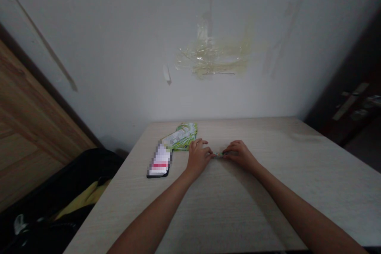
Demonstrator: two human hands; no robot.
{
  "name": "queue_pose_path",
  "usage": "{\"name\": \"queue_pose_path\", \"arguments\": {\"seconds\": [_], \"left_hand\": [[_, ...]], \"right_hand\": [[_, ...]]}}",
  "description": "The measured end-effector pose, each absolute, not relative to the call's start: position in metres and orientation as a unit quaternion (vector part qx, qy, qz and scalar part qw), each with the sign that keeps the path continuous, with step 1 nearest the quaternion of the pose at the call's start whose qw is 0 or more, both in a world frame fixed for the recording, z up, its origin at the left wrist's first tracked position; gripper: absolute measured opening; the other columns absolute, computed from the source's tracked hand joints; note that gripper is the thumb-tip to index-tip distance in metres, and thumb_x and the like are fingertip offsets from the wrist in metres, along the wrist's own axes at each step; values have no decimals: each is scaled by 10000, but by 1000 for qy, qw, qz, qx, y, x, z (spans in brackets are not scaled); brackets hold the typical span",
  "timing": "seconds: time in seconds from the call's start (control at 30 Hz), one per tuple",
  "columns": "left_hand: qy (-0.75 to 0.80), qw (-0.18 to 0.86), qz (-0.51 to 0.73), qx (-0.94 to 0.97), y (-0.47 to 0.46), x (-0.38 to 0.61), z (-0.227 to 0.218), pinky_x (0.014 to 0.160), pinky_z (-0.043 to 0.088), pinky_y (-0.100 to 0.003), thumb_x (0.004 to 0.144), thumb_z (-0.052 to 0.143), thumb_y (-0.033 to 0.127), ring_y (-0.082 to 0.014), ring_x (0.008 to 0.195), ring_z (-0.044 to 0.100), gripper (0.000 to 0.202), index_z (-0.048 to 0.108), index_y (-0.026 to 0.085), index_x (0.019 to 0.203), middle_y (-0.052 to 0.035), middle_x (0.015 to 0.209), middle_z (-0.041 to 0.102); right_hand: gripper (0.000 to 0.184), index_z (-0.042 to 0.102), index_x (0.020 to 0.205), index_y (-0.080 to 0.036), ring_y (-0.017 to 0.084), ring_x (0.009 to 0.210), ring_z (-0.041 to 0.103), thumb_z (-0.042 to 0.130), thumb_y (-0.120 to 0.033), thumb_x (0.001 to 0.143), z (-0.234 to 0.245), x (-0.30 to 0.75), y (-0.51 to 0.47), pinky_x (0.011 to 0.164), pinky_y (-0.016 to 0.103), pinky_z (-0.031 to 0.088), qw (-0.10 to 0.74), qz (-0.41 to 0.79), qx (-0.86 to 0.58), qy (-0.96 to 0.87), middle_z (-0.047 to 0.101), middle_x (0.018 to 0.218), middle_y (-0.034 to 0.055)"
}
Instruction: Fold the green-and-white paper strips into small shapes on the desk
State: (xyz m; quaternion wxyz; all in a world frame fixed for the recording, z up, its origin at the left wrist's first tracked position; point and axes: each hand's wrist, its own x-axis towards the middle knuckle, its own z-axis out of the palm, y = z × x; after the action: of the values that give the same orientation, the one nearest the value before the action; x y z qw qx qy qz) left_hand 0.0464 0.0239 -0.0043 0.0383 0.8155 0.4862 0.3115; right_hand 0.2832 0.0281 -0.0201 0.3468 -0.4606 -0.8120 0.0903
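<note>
Colourful strip [219,154] stretched between my hands above tabletop [285,190]: left hand [199,155] pinching one end, right hand [240,155] the other. Work looks under way, strip not yet released; how much done, can't tell. Green papers [185,138] beside left hand, phone [160,160] next to them.

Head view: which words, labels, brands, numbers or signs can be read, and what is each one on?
No text can be read.
Phone: screen pixelated, nothing legible.
Green-and-white pile: any print is too small and blurred.
Small item between the left hand and right hand: too small to read.
</note>
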Motion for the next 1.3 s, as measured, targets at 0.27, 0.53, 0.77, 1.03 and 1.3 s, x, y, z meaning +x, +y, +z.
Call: {"name": "queue_pose_path", "arguments": {"seconds": [0.27, 0.53, 0.77, 1.03, 1.3], "left_hand": [[515, 49, 301, 801, 24, 48, -4, 1096, 207, -493, 764, 757, 368, -265, 1259, 386, 127, 724, 249, 794, -28, 1186, 599], [544, 65, 277, 789, 25, 51, -3, 1101, 150, -546, 760, 756, 345, -276, 1263, 379, 105, 717, 255, 794, -26, 1199, 587], [521, 88, 283, 801, 27, 51, -4, 1111, 147, -526, 783, 726, 365, -252, 1208, 428, 140, 719, 268, 883, -34, 1157, 600], [513, 91, 277, 808, 24, 55, -4, 1117, 77, -585, 818, 682, 431, -267, 1270, 381, 166, 711, 276, 870, -22, 1188, 597], [531, 83, 277, 796, 26, 59, -6, 1114, 24, -615, 785, 723, 411, -274, 1251, 389, 159, 693, 273, 859, -18, 1149, 610]], "right_hand": [[222, 765, 810, -259, 246, 947, 602, 715, -469, 759, -22, 274, 27, 876, 366, 431, 352, 87, -532, -765, 717, 813, 49], [301, 770, 825, -246, 256, 936, 608, 678, -523, 756, -25, 271, 30, 897, 381, 415, 329, 77, -568, -750, 714, 833, 72], [283, 758, 862, -241, 277, 996, 550, 692, -491, 748, -25, 266, 27, 893, 397, 420, 320, 61, -596, -734, 666, 927, 90], [262, 758, 853, -245, 275, 1000, 541, 691, -477, 750, -25, 266, 29, 906, 399, 413, 315, 67, -596, -736, 655, 938, 85], [274, 711, 897, -225, 258, 1001, 544, 698, -452, 744, -26, 265, 30, 902, 385, 399, 298, 50, -603, -739, 640, 961, 86]]}}
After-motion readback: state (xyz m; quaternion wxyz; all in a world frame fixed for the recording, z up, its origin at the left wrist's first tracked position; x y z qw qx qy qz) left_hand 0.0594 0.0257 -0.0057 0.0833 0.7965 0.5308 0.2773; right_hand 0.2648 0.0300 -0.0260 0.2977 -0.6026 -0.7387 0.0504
